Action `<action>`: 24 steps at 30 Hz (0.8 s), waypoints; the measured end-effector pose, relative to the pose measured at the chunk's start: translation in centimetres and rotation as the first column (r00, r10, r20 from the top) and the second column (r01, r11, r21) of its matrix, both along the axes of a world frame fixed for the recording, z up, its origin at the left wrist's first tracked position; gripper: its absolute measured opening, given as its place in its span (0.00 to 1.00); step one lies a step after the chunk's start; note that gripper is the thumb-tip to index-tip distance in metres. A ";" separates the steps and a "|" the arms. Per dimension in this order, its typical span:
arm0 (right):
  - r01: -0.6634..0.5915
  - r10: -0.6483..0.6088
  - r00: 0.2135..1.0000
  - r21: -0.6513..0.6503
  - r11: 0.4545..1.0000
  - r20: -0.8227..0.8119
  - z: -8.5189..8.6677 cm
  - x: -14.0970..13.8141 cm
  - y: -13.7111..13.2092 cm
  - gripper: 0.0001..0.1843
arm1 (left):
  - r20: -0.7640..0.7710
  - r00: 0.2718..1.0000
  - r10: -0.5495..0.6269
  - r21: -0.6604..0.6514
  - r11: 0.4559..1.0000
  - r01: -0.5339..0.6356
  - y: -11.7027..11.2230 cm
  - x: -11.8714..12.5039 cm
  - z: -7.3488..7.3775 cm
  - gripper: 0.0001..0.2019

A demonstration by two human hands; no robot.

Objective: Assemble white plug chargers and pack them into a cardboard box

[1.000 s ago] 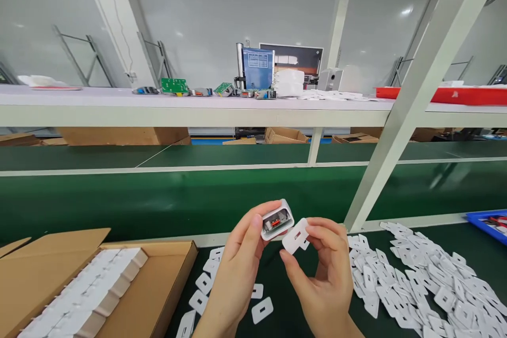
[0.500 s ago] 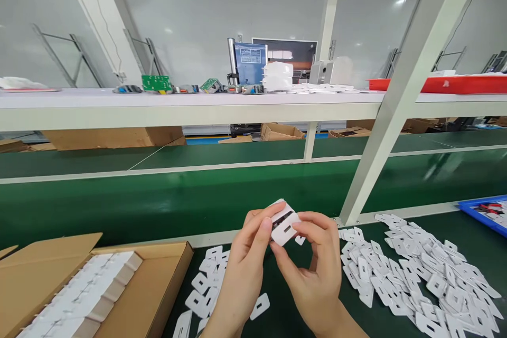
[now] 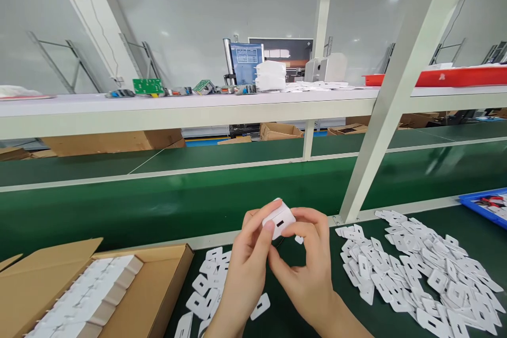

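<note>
A small white plastic housing (image 3: 279, 218) with a dark rectangular slot in its face is held up between my two hands, above the dark green work surface. My left hand (image 3: 246, 264) grips it from the left, thumb in front and index finger along the top. At its right edge, the bent fingers of my right hand (image 3: 310, 266) pinch it; the thumb tip is below. Loose white slotted plates (image 3: 208, 285) lie left of and beneath my hands. A large heap of similar plates (image 3: 420, 269) spreads to the right.
An open cardboard box (image 3: 166, 285) at lower left holds rows of white housings (image 3: 95, 296). A blue tray (image 3: 485, 208) sits at far right. Behind runs a green belt (image 3: 158, 206), with a slanted white post (image 3: 380, 132) and a shelf (image 3: 198, 111) carrying circuit boards (image 3: 148, 86).
The dark gap between the slotted plate and the housing body has closed; the plate now sits against the body. The view has shifted slightly, and both hands stay on the part.
</note>
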State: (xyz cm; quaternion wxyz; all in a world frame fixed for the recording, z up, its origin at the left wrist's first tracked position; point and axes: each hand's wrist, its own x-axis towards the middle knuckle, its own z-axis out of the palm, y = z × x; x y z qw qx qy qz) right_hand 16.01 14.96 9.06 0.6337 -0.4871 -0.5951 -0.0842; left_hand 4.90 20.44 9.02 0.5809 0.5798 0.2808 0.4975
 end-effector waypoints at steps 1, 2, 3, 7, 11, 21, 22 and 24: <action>-0.077 0.075 0.996 -0.049 0.996 -0.050 0.2 0.1 -0.1 0.16 | 0.002 1.000 0.016 -0.011 1.000 -0.016 0.2 0.0 0.0 0.21; -0.163 0.152 0.981 -0.091 0.982 -0.118 0.3 0.2 -0.1 0.16 | 0.010 1.000 0.023 -0.021 1.000 -0.023 0.3 -0.1 -0.1 0.22; -0.238 0.213 0.957 -0.118 0.964 -0.196 0.4 0.3 -0.1 0.16 | 0.024 1.000 0.021 -0.028 0.999 -0.020 0.4 -0.1 -0.1 0.22; -0.329 0.224 0.872 -0.181 0.927 -0.436 0.3 1.6 0.3 0.13 | 0.034 0.999 -0.034 -0.019 0.999 0.035 0.1 0.0 0.0 0.23; -0.396 0.218 0.859 -0.329 0.858 -0.464 0.4 2.7 0.5 0.21 | -0.040 0.999 -0.033 0.035 0.999 0.034 -0.6 0.5 0.1 0.21; -0.489 0.317 0.835 -0.342 0.803 -0.450 0.6 2.6 0.5 0.24 | -0.077 0.996 -0.039 0.075 0.996 0.044 -0.8 0.7 0.2 0.24; -0.486 0.318 0.837 -0.338 0.806 -0.446 0.6 2.6 0.5 0.24 | -0.091 0.996 -0.024 0.097 0.995 0.032 -0.8 0.7 0.1 0.23; -0.490 0.328 0.835 -0.328 0.807 -0.441 0.6 2.7 0.6 0.22 | -0.116 0.993 0.012 0.153 0.988 0.006 -0.8 0.6 0.1 0.22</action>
